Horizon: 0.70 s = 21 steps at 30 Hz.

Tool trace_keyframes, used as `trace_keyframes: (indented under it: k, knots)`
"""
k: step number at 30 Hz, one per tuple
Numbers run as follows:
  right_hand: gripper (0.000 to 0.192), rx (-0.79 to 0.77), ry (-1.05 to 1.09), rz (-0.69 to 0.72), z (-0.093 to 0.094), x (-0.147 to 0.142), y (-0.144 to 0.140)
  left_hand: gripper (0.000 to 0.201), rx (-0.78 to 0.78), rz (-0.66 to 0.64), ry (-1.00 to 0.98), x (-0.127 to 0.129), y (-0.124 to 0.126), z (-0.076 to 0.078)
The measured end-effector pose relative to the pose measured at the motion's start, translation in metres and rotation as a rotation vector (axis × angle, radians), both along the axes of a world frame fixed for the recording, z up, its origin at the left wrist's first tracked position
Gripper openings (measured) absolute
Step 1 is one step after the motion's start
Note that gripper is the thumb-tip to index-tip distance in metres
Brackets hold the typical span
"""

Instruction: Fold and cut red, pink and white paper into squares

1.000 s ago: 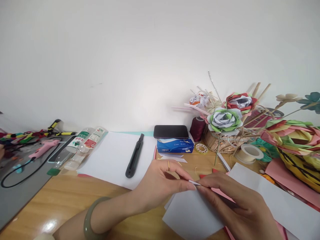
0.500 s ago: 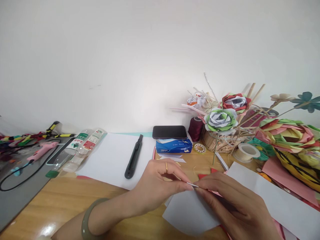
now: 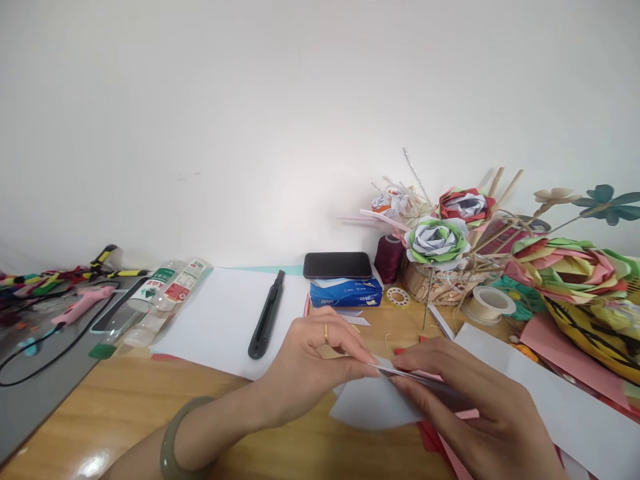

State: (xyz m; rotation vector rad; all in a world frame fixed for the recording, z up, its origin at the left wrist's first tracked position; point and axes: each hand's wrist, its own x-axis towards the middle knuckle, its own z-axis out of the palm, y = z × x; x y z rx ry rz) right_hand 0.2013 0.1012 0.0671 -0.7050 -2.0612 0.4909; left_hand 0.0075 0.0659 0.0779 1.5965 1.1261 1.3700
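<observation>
Between both hands is a thin piece of folded white paper, its edge turned toward me and a flap hanging below. My left hand, with a ring and a bangle at the wrist, pinches one end between thumb and fingertips. My right hand grips the other side, thumb below and fingers above. The palm of the right hand hides part of the paper. Red and pink paper lies under the right hand. A black utility knife rests on white sheets left of the hands.
Behind the hands a phone lies on a blue tissue pack. Paper flowers, a thread spool and a ribbon reel stand at the right. Plastic bottles and a pink glue gun lie left.
The folded paper has tilted, so more of its layered edge shows and the hanging flap looks shorter. Both hands keep their pinch, the left shifted slightly leftward.
</observation>
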Motion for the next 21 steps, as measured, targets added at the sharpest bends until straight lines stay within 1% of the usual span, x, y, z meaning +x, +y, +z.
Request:
trace_keyframes:
  k: [3, 8, 12, 15, 17, 21]
  knots:
    - [0.003, -0.044, 0.0, -0.014, 0.001, 0.005, 0.004, 0.009, 0.029, 0.016, -0.005, -0.005, 0.001, 0.001]
    - [0.013, -0.106, 0.016, 0.008, 0.006, 0.012, 0.005, 0.008, -0.051, -0.032, -0.167, -0.012, -0.003, 0.0]
    - [0.012, -0.151, -0.017, 0.001, 0.005, 0.017, 0.0, 0.008, -0.093, -0.071, -0.269, -0.015, -0.011, -0.004]
    - [0.012, -0.175, -0.037, -0.047, 0.004, 0.021, -0.004, 0.006, -0.085, -0.096, -0.281, -0.018, -0.018, -0.007]
    - [0.012, -0.169, -0.028, -0.057, 0.005, 0.024, -0.008, 0.006, -0.062, -0.096, -0.255, -0.02, -0.022, -0.009]
    - [0.007, -0.11, -0.008, 0.038, 0.009, 0.025, -0.016, 0.008, -0.022, -0.101, -0.196, -0.023, -0.029, -0.012]
